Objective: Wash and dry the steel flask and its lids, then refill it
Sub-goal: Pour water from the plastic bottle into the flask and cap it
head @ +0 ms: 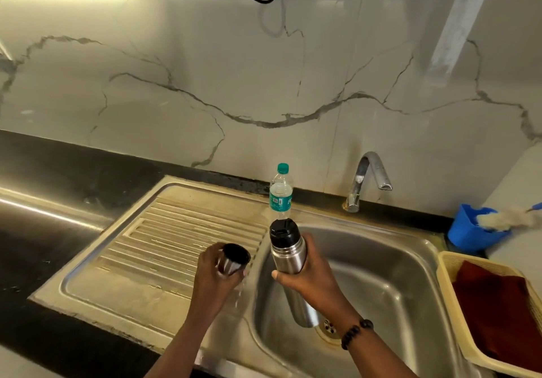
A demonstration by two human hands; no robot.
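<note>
Steel flask [289,257] upright, black stopper on, cup lid [234,260] off

steel flask [289,263] — upright over sink basin, black inner stopper on | cup lid [233,260] — off (black inside), tilted

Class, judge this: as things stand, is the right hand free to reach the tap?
Probably not: the right hand grips the flask over the sink. The path to the tap looks open.
</note>
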